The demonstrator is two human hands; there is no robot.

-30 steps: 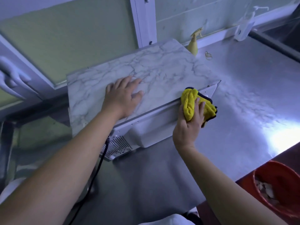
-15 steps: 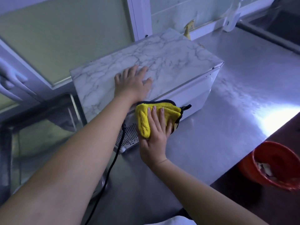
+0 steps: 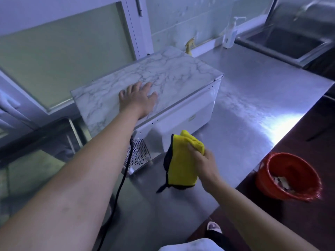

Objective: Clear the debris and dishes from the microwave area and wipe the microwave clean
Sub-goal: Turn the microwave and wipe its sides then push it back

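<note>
On the steel counter [image 3: 253, 105], left of centre: microwave [image 3: 172, 78], set at an angle, marble-pattern top up, white near face toward the person. Vent grille [image 3: 138, 153] sits at that face's lower left corner. Black cord [image 3: 119, 187] leaves just above the grille and drops past the counter's near edge, alongside the left forearm. Sink [image 3: 286, 42] is at the counter's far right end, well apart from the microwave. Red bucket [image 3: 268, 178] is off the counter's right edge, lower down on a dark surface, with pale scraps inside; can't tell what they are

Cloth [image 3: 181, 167]: yellow, dark trim, folded, hanging from the right hand in the air over the counter, just in front of the microwave's near face, not touching it. A dark loop dangles from its lower left corner

Left hand [image 3: 139, 100]: flat on the marble top near its front edge, palm down, fingers straight and spread, gripping nothing. Right hand [image 3: 204, 160]: fingers curled round the cloth's upper right corner, bunching it; thumb hidden

Along the back wall: white pump bottle [image 3: 230, 35] stands beside the sink's left rim; yellow spray bottle [image 3: 189, 48] stands right behind the microwave's far corner, only head and neck showing. Can't tell whether it touches the microwave
</note>
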